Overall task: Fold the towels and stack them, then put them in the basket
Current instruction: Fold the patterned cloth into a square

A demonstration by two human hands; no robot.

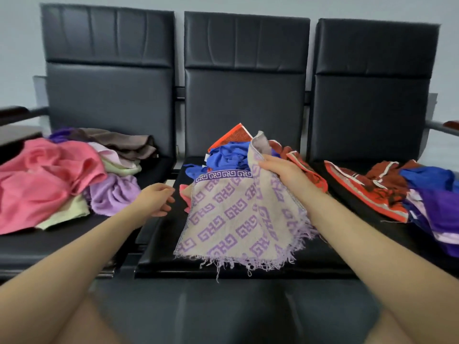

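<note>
A beige towel with a purple key pattern and a frayed fringe (pixel 231 219) hangs over the middle seat. My right hand (pixel 280 170) grips its upper edge and lifts that side. My left hand (pixel 156 198) hovers just left of the towel with loosely curled fingers and holds nothing. Behind the towel lie a crumpled blue towel (pixel 228 155) and a red-orange one (pixel 233 136). Heaps of unfolded towels fill both outer seats: pink (pixel 44 180), lilac (pixel 114 192) and brown (pixel 119 142) on the left, red with white trim (pixel 372 187) and purple-blue (pixel 437 202) on the right. No basket is in view.
Three black padded seats (pixel 243 100) stand in a row against a pale wall. Bare black cushion (pixel 161 242) shows at the front of the middle seat. Metal armrests stick out at both ends, one at the far right (pixel 442 127). My knees fill the bottom corners.
</note>
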